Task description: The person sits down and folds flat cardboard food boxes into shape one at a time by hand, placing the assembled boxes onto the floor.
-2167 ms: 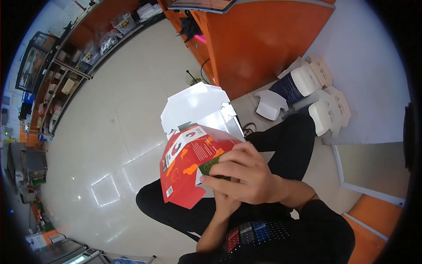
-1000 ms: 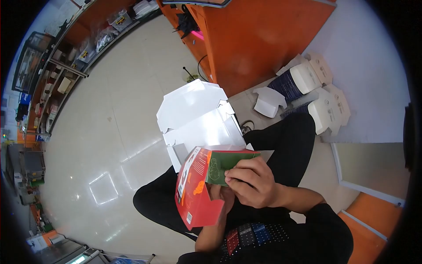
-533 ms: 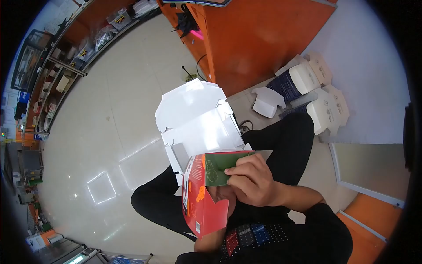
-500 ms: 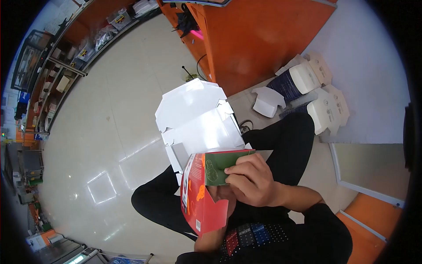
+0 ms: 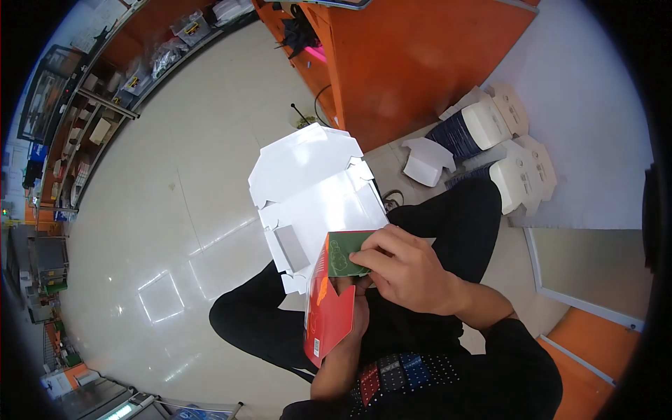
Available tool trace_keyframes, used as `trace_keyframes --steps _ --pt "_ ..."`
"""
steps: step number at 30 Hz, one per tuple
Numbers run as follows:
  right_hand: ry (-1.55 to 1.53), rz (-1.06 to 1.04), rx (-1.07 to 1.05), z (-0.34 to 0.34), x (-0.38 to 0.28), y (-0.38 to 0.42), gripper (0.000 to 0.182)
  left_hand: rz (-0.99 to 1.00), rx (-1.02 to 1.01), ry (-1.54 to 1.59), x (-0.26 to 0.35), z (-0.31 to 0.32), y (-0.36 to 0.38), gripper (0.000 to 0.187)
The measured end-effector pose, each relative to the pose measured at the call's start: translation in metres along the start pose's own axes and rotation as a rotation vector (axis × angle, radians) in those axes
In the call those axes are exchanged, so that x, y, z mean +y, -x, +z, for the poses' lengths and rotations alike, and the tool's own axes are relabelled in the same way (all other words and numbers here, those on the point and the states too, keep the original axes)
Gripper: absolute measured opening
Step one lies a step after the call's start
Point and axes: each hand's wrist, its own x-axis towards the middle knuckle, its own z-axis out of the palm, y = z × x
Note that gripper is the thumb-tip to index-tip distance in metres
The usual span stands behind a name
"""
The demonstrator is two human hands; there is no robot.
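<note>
A partly folded carton lies across my lap, its inside shown by a large white panel (image 5: pixel 315 199) with cut flaps. Its near end is bent up and shows a green panel (image 5: pixel 343 255) beside a red printed panel (image 5: pixel 329 318). My right hand (image 5: pixel 413 269) pinches the green panel at its right part, with thumb and fingers closed on it. Behind the red panel is my left hand (image 5: pixel 359 315), mostly covered by the carton, so its fingers do not show. A small grey-white flap (image 5: pixel 290 248) stands up at the left side of the white panel.
Stacks of folded white-and-blue cartons (image 5: pixel 483 126) lean by the wall at the right, a single white piece (image 5: pixel 427 162) beside them. An orange cabinet (image 5: pixel 399 70) stands ahead. Shelves (image 5: pixel 105 105) with boxes and bags line the far left.
The carton's red panel has turned more edge-on and shows narrower. The green panel and my right hand have moved slightly up. More of my left hand and wrist shows behind the red panel.
</note>
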Motion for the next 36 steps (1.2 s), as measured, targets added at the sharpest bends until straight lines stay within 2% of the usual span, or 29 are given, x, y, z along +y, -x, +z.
trace_keyframes --steps 6,8,12,18,24,26,28,30,32,36 --pt "0.002 0.019 0.043 0.005 -0.005 0.004 0.033 0.028 0.096 -0.226 -0.002 0.005 0.0 0.029" --pt "0.08 -0.047 0.067 0.012 -0.008 0.01 0.032 0.024 0.191 -0.165 -0.008 0.009 0.002 0.026" --pt "0.145 -0.156 0.097 0.017 -0.009 0.017 0.03 0.032 0.187 -0.045 -0.004 0.007 0.005 0.025" --pt "0.218 -0.232 0.151 0.023 -0.005 0.025 0.035 0.017 0.124 0.088 -0.007 0.001 0.009 0.03" --pt "0.267 -0.262 0.143 0.015 -0.001 0.024 0.035 0.13 -0.095 0.221 0.003 0.005 0.014 0.039" --pt "0.298 -0.24 0.135 0.013 -0.004 0.021 0.032 0.148 -0.061 -0.277 -0.003 -0.008 0.016 0.044" --pt "0.265 -0.209 0.077 0.011 -0.011 0.021 0.031 0.134 -0.058 -0.299 0.0 -0.005 0.015 0.048" --pt "0.259 -0.225 0.05 0.009 -0.01 0.02 0.033 0.09 -0.089 0.152 0.001 0.003 0.014 0.051" --pt "0.278 -0.294 0.053 0.003 0.004 0.013 0.037 0.135 -0.105 0.209 -0.005 0.002 0.016 0.052" --pt "0.014 -0.327 0.003 0.0 0.018 0.004 0.027 0.237 -0.286 0.244 -0.005 -0.004 0.014 0.058"
